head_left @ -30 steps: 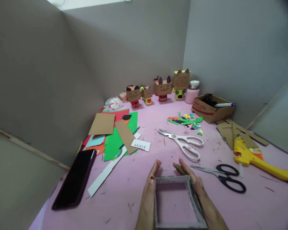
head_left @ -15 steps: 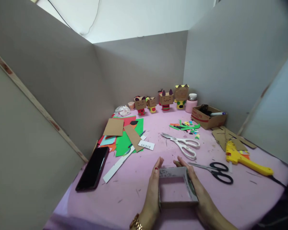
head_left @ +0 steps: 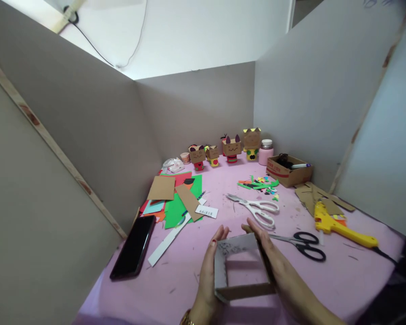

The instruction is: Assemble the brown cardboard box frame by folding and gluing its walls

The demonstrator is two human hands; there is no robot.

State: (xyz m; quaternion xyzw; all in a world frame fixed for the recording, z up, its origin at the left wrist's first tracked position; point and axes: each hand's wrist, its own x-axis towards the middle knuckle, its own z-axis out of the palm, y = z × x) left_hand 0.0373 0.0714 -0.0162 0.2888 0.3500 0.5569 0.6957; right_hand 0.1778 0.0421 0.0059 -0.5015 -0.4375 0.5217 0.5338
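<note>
— Tilted up now, isn't it? Half a second ago the cardboard frame (head_left: pixel 238 271) lay flat between the hands.

— Yes, its far edge is raised off the pink tabletop (head_left: pixel 325 280). Left hand (head_left: pixel 208 271) presses flat against one side, right hand (head_left: pixel 279 266) against the other, fingers straight, clamping it between the palms.

— And nearby?

— Black scissors (head_left: pixel 302 243) just right of the right hand, white scissors (head_left: pixel 257 208) beyond the fingertips, a phone (head_left: pixel 133 247) well off to the left.
</note>
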